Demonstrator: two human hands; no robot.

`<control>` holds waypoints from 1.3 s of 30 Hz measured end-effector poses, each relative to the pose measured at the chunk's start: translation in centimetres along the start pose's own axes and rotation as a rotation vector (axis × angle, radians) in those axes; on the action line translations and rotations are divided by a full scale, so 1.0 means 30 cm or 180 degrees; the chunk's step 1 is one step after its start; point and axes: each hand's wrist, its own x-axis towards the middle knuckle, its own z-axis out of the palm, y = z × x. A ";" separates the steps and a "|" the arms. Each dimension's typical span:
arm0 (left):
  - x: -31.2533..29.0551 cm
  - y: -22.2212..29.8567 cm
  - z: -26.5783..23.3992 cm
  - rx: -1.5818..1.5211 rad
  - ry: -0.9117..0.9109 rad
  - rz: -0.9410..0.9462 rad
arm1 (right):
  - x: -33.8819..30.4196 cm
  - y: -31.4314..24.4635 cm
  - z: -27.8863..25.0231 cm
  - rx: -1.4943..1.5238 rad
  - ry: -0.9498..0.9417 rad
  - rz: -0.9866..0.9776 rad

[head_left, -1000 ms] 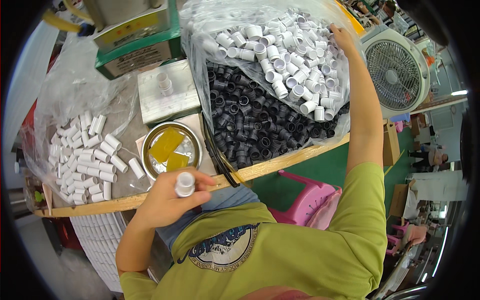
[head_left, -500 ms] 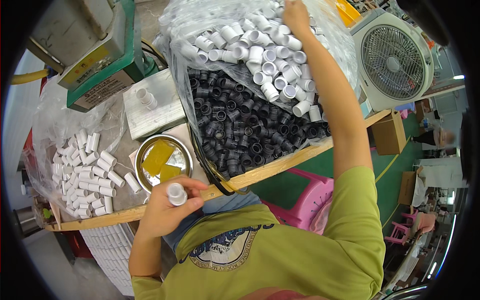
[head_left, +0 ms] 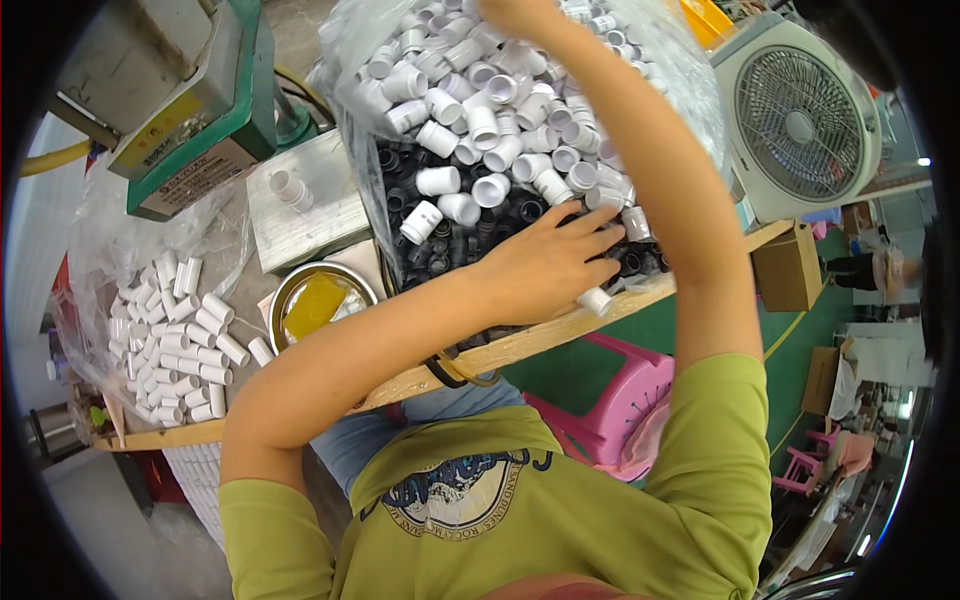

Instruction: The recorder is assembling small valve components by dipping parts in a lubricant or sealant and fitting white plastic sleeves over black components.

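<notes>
Lying palm down over the black fittings (head_left: 445, 250) to the right of the metal block (head_left: 315, 220), the left hand (head_left: 545, 268) has its fingers spread apart, some of them beside the white fittings (head_left: 485, 120). A short white piece (head_left: 596, 302) sticks out from under the near side of this hand; the palm is hidden, so I cannot tell whether it is gripped. The right hand (head_left: 515, 14) is among white fittings, beyond the block and to its right; the picture's upper edge cuts it off, and neither its opening nor any hold can be told.

The white fittings lie in a clear plastic bag (head_left: 345, 75), right of the block and stretching beyond it. On top of the block stands a white fitting assembly (head_left: 291, 190). Just on the block's near side sits a round metal dish (head_left: 273, 322) with a yellow slab (head_left: 314, 303) in it. Left of the block, white tubes (head_left: 175, 355) are heaped on the table (head_left: 180, 437). A green-based machine (head_left: 195, 175) stands beyond the block to its left.
</notes>
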 end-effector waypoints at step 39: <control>-0.591 0.217 -0.376 -0.0079 0.1596 -0.2819 | -0.318 -0.020 -0.336 -0.0166 -0.0233 -0.0172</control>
